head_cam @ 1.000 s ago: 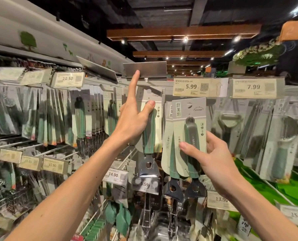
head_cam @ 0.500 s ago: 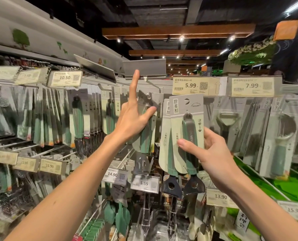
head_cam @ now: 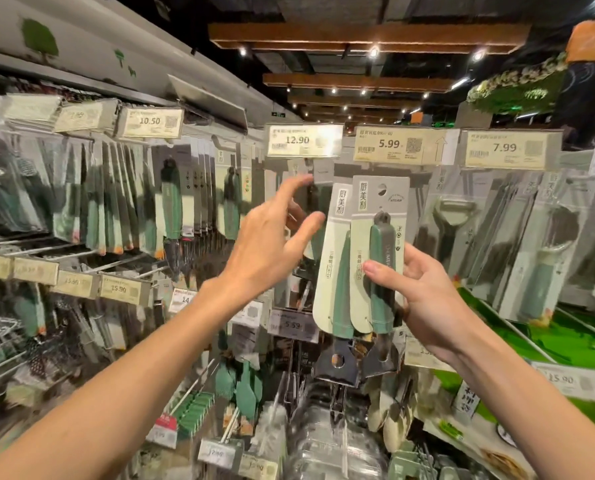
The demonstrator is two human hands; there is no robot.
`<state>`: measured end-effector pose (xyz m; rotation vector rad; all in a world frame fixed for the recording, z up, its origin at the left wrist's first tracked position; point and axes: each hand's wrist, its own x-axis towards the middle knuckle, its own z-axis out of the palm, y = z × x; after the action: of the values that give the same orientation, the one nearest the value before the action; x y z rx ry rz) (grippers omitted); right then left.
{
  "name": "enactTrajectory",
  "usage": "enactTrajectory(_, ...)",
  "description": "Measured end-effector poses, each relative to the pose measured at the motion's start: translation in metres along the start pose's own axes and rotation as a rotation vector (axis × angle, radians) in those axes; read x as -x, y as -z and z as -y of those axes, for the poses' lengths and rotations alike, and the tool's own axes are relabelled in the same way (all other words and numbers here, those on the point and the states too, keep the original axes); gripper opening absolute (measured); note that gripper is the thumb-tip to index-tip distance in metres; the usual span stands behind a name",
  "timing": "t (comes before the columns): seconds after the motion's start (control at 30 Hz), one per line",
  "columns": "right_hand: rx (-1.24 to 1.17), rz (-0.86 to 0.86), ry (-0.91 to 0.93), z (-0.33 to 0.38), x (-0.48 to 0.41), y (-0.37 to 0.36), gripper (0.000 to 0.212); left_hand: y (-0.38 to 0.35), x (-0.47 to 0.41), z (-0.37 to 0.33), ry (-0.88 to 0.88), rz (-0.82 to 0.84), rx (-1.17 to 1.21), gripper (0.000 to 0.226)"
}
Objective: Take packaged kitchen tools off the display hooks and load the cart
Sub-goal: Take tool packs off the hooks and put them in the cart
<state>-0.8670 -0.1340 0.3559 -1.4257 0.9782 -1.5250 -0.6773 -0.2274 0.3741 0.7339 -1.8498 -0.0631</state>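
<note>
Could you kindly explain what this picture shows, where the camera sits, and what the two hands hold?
There is no machine: a person wears a camera on the head, so the picture looks out over their own arms. Ahead, hanging packages of kitchen tools fill a shop display under price tags. The right hand grips two overlapping packaged tools with green handles, thumb across the front one. The left hand, fingers relaxed and empty, reaches toward packages below the 12.90 tag; blur hides whether it touches.

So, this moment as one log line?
right hand: grips two green-handled scraper packs | left hand: open, by hanging packs
</note>
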Motion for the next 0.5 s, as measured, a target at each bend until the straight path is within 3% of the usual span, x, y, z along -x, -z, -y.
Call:
enactTrajectory(0.07,-0.007,0.012,-0.011,0.001,0.007,-0.003,0.041,-0.002,0.020,-0.023,0.249,0.139,0.408,0.042)
enactTrajectory(0.13,-0.015,0.030,-0.025,0.004,0.014,-0.006,0.041,-0.003,0.030,-0.041,0.480,0.235,0.657,0.058)
enactTrajectory(0.17,-0.024,0.038,-0.036,0.005,0.018,-0.008,0.040,-0.003,0.032,-0.048,0.518,0.242,0.680,0.059)
enactTrajectory(0.3,-0.042,0.049,-0.063,0.008,0.033,-0.015,0.041,0.004,0.042,-0.066,0.598,0.145,0.743,0.023)
enactTrajectory(0.5,-0.140,-0.072,-0.096,-0.006,0.057,-0.019,0.035,0.015,0.069,-0.070,0.760,0.026,0.719,0.023)
